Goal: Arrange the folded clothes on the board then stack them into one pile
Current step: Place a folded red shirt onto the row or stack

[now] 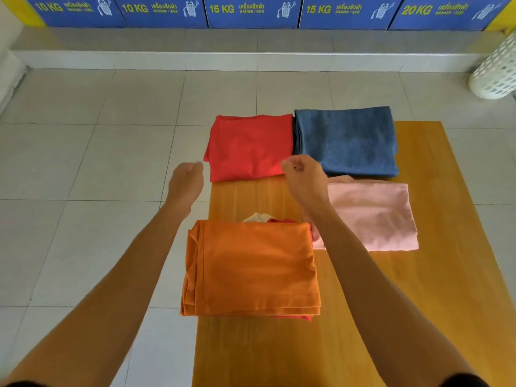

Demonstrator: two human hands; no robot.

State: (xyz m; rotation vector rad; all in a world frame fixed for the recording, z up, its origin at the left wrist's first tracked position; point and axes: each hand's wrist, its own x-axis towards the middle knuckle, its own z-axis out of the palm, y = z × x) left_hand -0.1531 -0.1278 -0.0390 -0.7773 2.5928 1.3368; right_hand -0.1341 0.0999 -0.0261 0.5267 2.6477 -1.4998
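A wooden board [424, 289] lies on the tiled floor. At its far end a folded red cloth [245, 146] sits beside a folded blue towel [346, 141]. A folded pink cloth [374, 216] lies on the right. Nearest me is a folded orange cloth [251, 269], topping a small pile with red and white edges showing beneath. My left hand [186, 178] hovers with curled fingers just left of the red cloth, apart from it. My right hand [305, 174], fingers curled, hangs over the red cloth's near right corner and hides it. I see nothing held in either hand.
A white perforated laundry basket [495, 71] stands at the far right. A low tiled step [251, 55] runs along the back, below blue washer panels [251, 9]. Pale floor tiles [83, 163] surround the board.
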